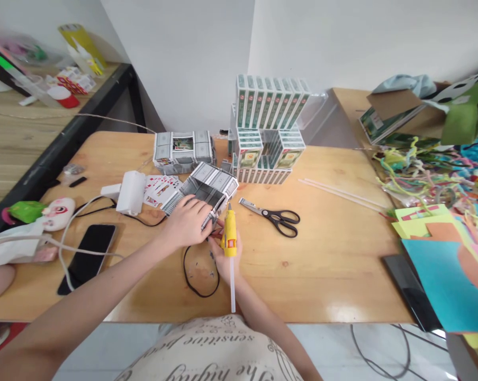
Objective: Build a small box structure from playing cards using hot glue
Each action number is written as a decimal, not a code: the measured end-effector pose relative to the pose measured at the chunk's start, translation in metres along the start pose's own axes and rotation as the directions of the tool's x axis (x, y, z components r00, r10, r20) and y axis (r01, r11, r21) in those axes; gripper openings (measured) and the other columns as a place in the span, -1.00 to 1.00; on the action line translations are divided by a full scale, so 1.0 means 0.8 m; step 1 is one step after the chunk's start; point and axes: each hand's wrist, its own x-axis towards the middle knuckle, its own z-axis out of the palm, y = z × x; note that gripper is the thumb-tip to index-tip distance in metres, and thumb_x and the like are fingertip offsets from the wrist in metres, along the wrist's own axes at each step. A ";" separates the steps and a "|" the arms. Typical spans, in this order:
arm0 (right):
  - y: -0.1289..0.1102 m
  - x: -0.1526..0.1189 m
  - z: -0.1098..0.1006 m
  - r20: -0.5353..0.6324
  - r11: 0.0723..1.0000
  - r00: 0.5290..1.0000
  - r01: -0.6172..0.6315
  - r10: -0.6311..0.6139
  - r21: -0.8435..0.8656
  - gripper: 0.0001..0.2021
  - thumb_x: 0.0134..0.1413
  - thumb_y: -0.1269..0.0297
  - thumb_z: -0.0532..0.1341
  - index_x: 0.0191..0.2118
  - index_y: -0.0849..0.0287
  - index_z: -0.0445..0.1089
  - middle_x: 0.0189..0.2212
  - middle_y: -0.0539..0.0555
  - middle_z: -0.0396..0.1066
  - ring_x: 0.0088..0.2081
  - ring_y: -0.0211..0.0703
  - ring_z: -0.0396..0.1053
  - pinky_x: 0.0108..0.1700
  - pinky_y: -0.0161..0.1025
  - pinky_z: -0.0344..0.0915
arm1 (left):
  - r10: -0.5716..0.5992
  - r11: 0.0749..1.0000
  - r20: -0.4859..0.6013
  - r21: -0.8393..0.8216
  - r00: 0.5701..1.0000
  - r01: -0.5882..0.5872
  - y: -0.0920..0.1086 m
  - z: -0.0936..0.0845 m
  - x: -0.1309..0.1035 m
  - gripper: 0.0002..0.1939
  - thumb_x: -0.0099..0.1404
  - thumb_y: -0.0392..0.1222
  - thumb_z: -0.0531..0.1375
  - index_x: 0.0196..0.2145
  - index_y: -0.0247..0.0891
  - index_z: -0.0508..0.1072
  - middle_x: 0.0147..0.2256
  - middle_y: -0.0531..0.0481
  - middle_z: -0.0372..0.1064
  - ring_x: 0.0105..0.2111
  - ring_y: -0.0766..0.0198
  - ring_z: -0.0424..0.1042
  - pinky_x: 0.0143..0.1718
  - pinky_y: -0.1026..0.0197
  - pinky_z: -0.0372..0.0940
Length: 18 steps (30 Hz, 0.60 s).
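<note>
My left hand [189, 221] is closed on the near side of a car-like model built of playing cards [215, 182], its fingers bent over the rim of the opening. A yellow hot glue gun [230, 233] is gripped in my right hand [226, 256], nozzle pointing away from me, a long glue stick [233, 286] jutting from its back. The nozzle is close to the model's right side; whether they touch I cannot tell. Behind stands a second card model [185, 151]. Loose playing cards [161, 188] lie left of the held one. Black-handled scissors [278, 216] rest on the right.
Stacked card boxes [268, 106] stand at the back. A phone [88, 256], a white power adapter [131, 193] and cables lie left. Two white glue sticks [342, 194] lie right, near coloured paper [441, 280] and tangled craft cords [421, 174]. A black cable [187, 275] loops in front.
</note>
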 end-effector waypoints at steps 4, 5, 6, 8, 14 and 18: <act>-0.008 0.001 0.002 -0.024 0.999 1.000 0.002 -0.001 0.045 -0.61 -0.11 0.28 0.31 -0.10 0.10 0.27 -0.26 0.05 0.37 -0.31 -0.17 0.39 -0.16 -0.09 0.40 | 0.036 0.997 -0.009 -0.065 0.999 -0.037 -0.007 0.002 -0.006 -0.53 0.22 -0.18 -0.02 0.05 -0.40 0.29 0.05 -0.26 0.29 0.10 -0.01 0.20 0.19 -0.12 -0.01; -0.009 0.002 0.002 -0.033 0.999 0.999 0.000 0.002 0.048 -0.61 -0.12 0.28 0.31 -0.10 0.10 0.27 -0.27 0.03 0.36 -0.33 -0.18 0.38 -0.18 -0.10 0.40 | 0.058 0.995 0.008 -0.081 0.998 -0.057 -0.009 0.000 -0.007 -0.48 0.21 -0.17 -0.01 0.10 -0.43 0.24 0.11 -0.27 0.22 0.16 -0.02 0.13 0.21 -0.12 -0.05; -0.010 0.002 0.002 -0.040 0.999 0.999 -0.003 0.005 0.043 -0.60 -0.12 0.27 0.32 -0.10 0.10 0.28 -0.27 0.02 0.35 -0.34 -0.18 0.38 -0.20 -0.11 0.41 | 0.085 0.992 0.035 -0.099 0.996 -0.081 -0.011 -0.004 -0.007 -0.43 0.20 -0.17 0.00 0.15 -0.44 0.18 0.15 -0.28 0.16 0.20 -0.02 0.07 0.22 -0.13 -0.08; -0.011 0.003 0.001 -0.043 1.000 0.999 -0.012 0.013 0.017 -0.59 -0.13 0.27 0.32 -0.09 0.10 0.29 -0.28 0.02 0.34 -0.35 -0.19 0.38 -0.21 -0.12 0.40 | 0.153 0.980 0.105 -0.144 0.983 -0.137 -0.017 -0.012 -0.007 -0.34 0.17 -0.18 0.03 0.21 -0.45 0.05 0.21 -0.28 0.04 0.24 0.00 -0.03 0.25 -0.11 -0.11; -0.006 0.002 0.001 -0.049 0.996 0.999 -0.008 0.003 -0.086 -0.57 -0.09 0.25 0.29 -0.03 0.09 0.27 -0.35 -0.01 0.32 -0.39 -0.21 0.33 -0.27 -0.18 0.38 | 0.216 0.953 0.243 -0.265 0.946 -0.149 -0.037 -0.026 -0.003 -0.28 0.16 -0.21 0.08 0.26 -0.27 -0.03 0.25 -0.15 -0.02 0.26 0.00 -0.05 0.19 -0.01 0.07; -0.006 0.001 0.002 -0.056 0.995 0.998 0.004 -0.010 -0.104 -0.60 -0.06 0.25 0.27 -0.04 0.09 0.26 -0.35 -0.01 0.31 -0.40 -0.22 0.31 -0.28 -0.19 0.36 | 0.237 0.949 0.252 -0.265 0.938 -0.169 -0.048 -0.020 -0.003 -0.30 0.16 -0.18 0.10 0.24 -0.27 0.04 0.22 -0.15 0.07 0.24 0.03 0.01 0.19 0.04 0.09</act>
